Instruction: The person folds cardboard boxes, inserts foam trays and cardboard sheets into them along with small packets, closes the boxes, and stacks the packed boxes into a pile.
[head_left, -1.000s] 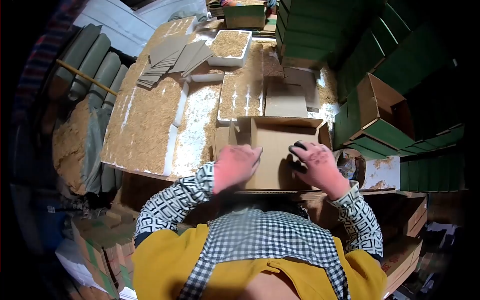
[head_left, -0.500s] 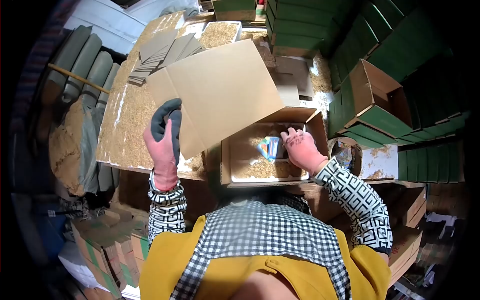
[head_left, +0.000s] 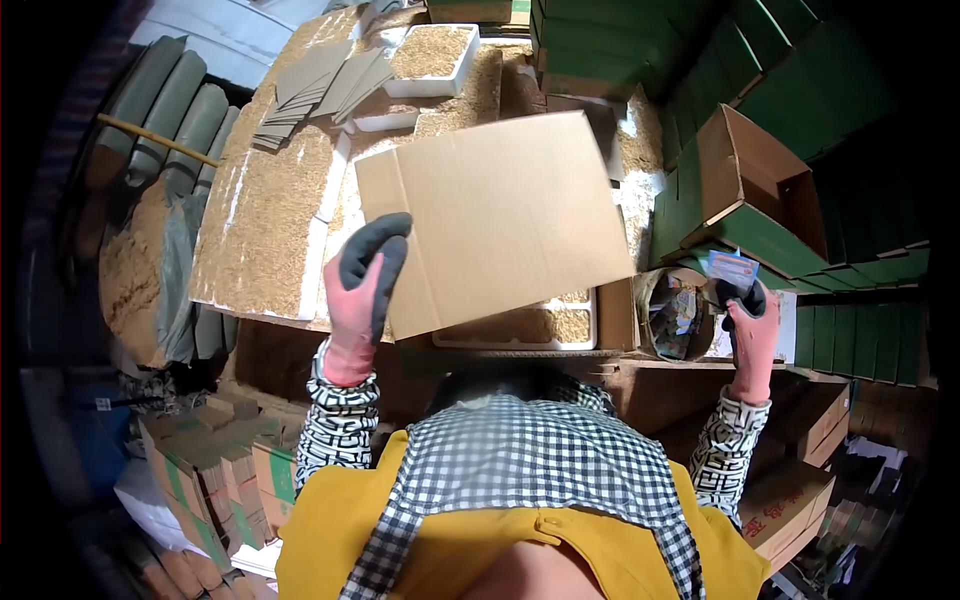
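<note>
My left hand (head_left: pixel 365 295), in a pink glove with dark grey fingertips, is closed on the left edge of a flat brown cardboard sheet (head_left: pixel 510 210). The sheet is tilted and has a crease near its left side. Beneath it, partly covered, is an open cardboard box (head_left: pixel 616 312) with a white foam tray (head_left: pixel 594 325) of tan, sawdust-like material inside. On the right, my right hand (head_left: pixel 755 335) pinches a small blue-and-white packet (head_left: pixel 733 268). It is beside a round bin (head_left: pixel 654 315) that holds several colourful packets (head_left: pixel 678 312).
Grey cardboard pieces (head_left: pixel 325 85) lie on the bed of tan material (head_left: pixel 265 225) at left. Another foam tray (head_left: pixel 468 68) stands at the back. An open green carton (head_left: pixel 765 200) and stacked green boxes (head_left: pixel 600 45) stand right. Folded cartons (head_left: pixel 205 455) sit below left.
My right hand has left the foam tray and moved right to the bin, now with a packet. The cardboard sheet has shifted right and now covers most of the box.
</note>
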